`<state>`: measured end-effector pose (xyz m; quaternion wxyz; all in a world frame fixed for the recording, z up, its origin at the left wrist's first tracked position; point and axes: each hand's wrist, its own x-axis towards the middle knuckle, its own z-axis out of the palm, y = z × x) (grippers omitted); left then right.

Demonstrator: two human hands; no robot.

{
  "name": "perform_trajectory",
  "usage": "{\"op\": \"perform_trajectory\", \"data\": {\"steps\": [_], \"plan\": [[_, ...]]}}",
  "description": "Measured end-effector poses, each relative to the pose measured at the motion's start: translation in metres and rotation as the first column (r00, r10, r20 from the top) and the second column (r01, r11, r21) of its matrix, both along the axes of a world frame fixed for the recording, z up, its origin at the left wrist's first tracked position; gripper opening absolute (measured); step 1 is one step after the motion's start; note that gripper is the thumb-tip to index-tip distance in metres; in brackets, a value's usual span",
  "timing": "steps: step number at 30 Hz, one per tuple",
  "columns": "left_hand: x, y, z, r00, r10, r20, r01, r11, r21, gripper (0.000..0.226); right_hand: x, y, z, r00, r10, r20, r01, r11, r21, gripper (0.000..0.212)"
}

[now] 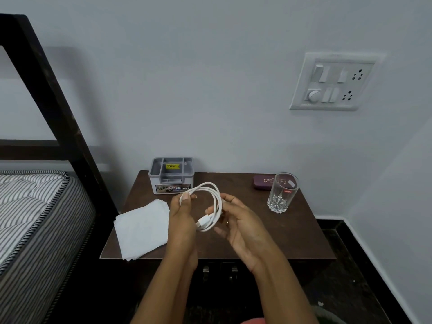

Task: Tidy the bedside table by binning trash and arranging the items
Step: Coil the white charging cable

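A white cable (211, 191) is looped into a coil above the middle of the dark brown bedside table (301, 232). My left hand (182, 218) pinches the top left of the coil between thumb and fingers. My right hand (236, 220) holds the coil's right side, its connector end lying across the fingers. A stack of white tissues (140, 232) lies on the table's left front. A grey compartment organiser box (171, 175) stands at the back left. A clear glass (281, 192) stands at the right, with a maroon case (263, 182) behind it.
A bed with a striped mattress (30, 218) and a dark frame (53, 106) borders the table on the left. A switch and socket panel (334, 81) is on the wall above. Cabinet door handles (219, 272) show below the tabletop. Dark floor (346, 277) lies to the right.
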<state>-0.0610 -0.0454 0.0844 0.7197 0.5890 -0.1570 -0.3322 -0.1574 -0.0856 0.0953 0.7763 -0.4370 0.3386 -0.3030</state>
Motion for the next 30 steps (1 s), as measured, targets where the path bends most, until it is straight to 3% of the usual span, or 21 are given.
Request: {"op": "perform_trajectory", "data": {"steps": [4,7,10,12,15,18,21,24,30], "plan": [[0.004,-0.002,-0.006,0.997,-0.026,-0.073,0.026,1.0,-0.003,0.027,0.002,0.0,-0.002,0.998,0.062,0.017,-0.061,0.997,-0.051,0.031],[0.002,-0.002,-0.007,0.984,-0.042,-0.174,0.035,0.998,-0.043,0.026,0.005,0.004,0.0,0.993,0.065,0.098,-0.062,0.997,-0.037,0.014],[0.0,-0.003,-0.005,0.927,-0.095,-0.363,0.042,0.988,-0.151,0.026,0.014,0.009,-0.003,0.989,-0.081,0.123,0.084,0.996,-0.02,0.052],[-0.002,-0.004,-0.005,0.893,-0.16,-0.42,0.074,0.974,-0.213,0.033,0.017,0.011,-0.004,0.972,-0.235,0.008,0.232,0.955,-0.183,0.067],[-0.007,-0.004,-0.005,0.872,-0.246,-0.424,0.129,0.95,-0.285,0.042,0.015,0.01,-0.002,0.923,-0.375,-0.083,0.262,0.775,-0.575,0.055],[-0.006,-0.002,-0.004,0.83,-0.349,-0.434,0.18,0.906,-0.384,0.05,0.011,0.007,-0.004,0.829,-0.539,-0.15,0.147,0.468,-0.871,0.035],[-0.007,0.0,-0.001,0.783,-0.437,-0.443,0.206,0.854,-0.478,0.045,0.011,0.007,-0.004,0.731,-0.665,-0.15,0.067,0.289,-0.955,0.015],[-0.01,-0.003,-0.004,0.753,-0.398,-0.525,0.117,0.865,-0.488,0.04,0.015,0.008,-0.002,0.672,-0.732,-0.112,0.035,0.182,-0.983,0.015],[-0.001,-0.004,-0.005,0.686,-0.364,-0.63,-0.011,0.86,-0.509,0.038,0.022,0.015,0.002,0.666,-0.744,-0.051,0.012,0.079,-0.997,0.007]]}}
